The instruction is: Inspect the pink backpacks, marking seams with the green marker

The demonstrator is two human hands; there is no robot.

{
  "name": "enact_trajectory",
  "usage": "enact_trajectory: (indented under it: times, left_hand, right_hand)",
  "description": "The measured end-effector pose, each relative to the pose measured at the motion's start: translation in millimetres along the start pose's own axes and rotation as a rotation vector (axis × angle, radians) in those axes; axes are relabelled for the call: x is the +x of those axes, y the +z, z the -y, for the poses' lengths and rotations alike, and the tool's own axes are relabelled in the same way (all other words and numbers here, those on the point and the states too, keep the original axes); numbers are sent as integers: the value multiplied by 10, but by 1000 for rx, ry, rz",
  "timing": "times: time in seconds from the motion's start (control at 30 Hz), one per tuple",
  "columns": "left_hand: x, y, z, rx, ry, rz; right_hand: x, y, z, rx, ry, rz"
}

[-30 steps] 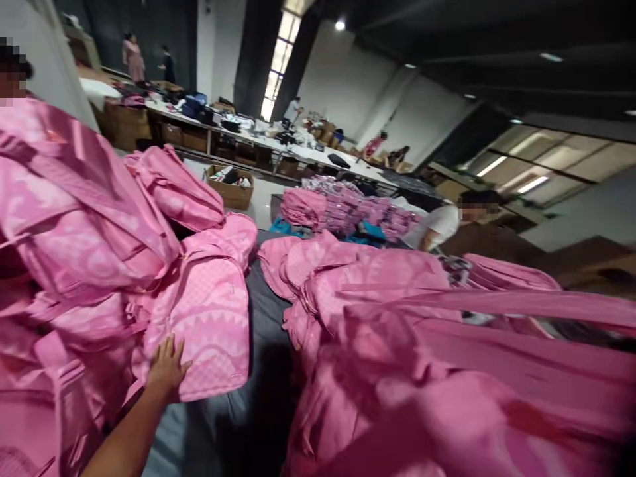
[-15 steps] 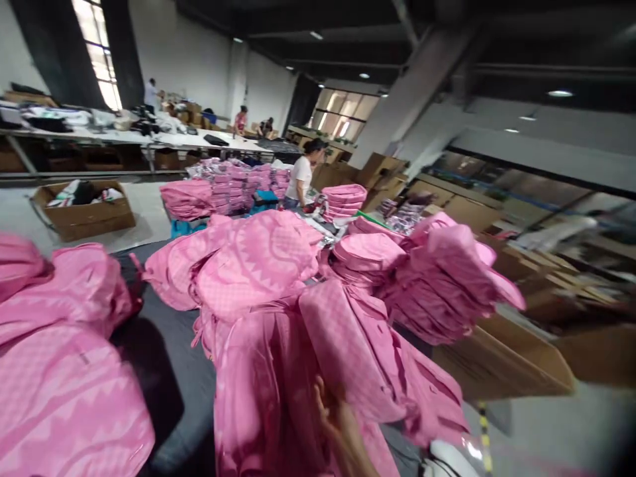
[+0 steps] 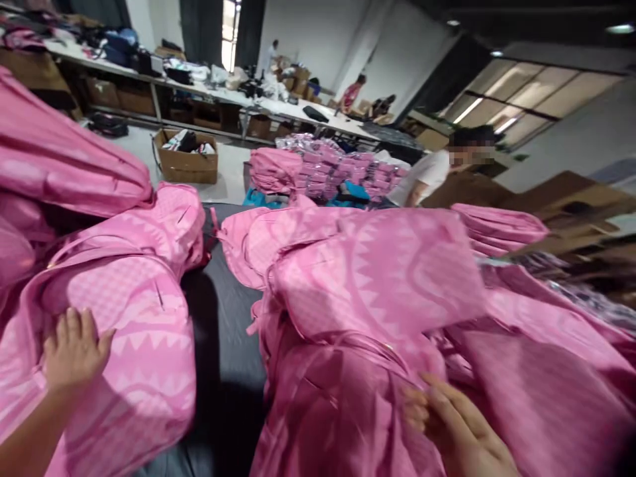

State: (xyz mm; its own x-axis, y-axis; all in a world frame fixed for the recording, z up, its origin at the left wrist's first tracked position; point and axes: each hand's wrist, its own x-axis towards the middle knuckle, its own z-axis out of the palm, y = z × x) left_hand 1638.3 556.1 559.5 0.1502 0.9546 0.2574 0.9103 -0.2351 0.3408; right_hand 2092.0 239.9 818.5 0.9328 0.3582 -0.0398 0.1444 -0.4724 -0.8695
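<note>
My left hand (image 3: 77,350) rests flat, fingers spread, on the front of a pink backpack (image 3: 149,358) with a pale checked panel and a zigzag tooth pattern. On the right, the curled fingers of my right hand (image 3: 454,421) pinch the edge of another pink backpack (image 3: 322,404), whose top carry loop faces up. Behind that one lies a tooth-patterned pink backpack (image 3: 397,265) on the pile. A checked pink piece (image 3: 541,391) slopes down beside my right hand, slightly blurred.
Dark cloth (image 3: 233,344) covers the surface between the two piles. A cardboard box (image 3: 187,159) of goods sits on the floor beyond. Wrapped pink packs (image 3: 342,165) are stacked farther back. A person in a white shirt (image 3: 430,175) stands past the pile, near a long worktable (image 3: 278,106).
The view has swung left. My left hand has come into view on the left backpack. My right hand, previously loosely open against the middle bags, now grips a backpack's edge.
</note>
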Motion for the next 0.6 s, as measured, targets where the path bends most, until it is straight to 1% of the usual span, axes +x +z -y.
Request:
enact_trajectory:
  times: [0.03, 0.07, 0.1, 0.13, 0.17, 0.2, 0.23, 0.27, 0.3, 0.33, 0.37, 0.4, 0.43, 0.5, 0.53, 0.6]
  left_hand:
    - [35, 177, 121, -8, -26, -29]
    - [65, 347, 226, -13, -42, -47]
    - [92, 505, 318, -15, -49, -59]
    - [114, 648, 402, -16, -49, -70]
    - [131, 774, 480, -14, -44, -79]
    - [142, 884, 558, -7, -35, -91]
    - [149, 981, 634, 4, -26, -100]
    - [153, 1070, 710, 20, -18, -109]
    - [155, 1152, 783, 38, -7, -113]
    - [158, 1231, 851, 58, 6, -112]
    - [165, 1306, 910, 77, 19, -111]
    - [177, 1379, 959, 95, 31, -116]
    - [197, 1448, 997, 112, 41, -121]
    - [252, 1569, 1040, 140, 57, -131]
    - [280, 1620, 1048, 146, 64, -131]
    - [312, 1698, 1050, 140, 76, -126]
  right_hand:
    - [-8, 457, 125, -63, -104, 119]
    - [-10, 990, 235, -171, -227, 296]
    - [4, 1583, 310, -312, -358, 514]
    - [41, 2208, 336, -508, -475, 719]
    - [102, 2835, 305, -725, -564, 829]
    - [185, 3432, 218, -814, -589, 869]
    - [284, 3972, 82, -881, -596, 868]
    - [390, 4435, -91, -951, -596, 836]
    - [496, 4811, -286, -1014, -592, 792]
    - [596, 5096, -491, -1068, -584, 737]
    - [690, 5295, -694, -1112, -579, 679]
    - [777, 5419, -883, -1145, -580, 626]
    - [859, 5482, -1048, -1167, -587, 578]
    - [1011, 5490, -1279, -1191, -613, 502]
    - [1084, 5468, -1341, -1199, -623, 474]
    - [1216, 5431, -1371, -1217, -621, 435]
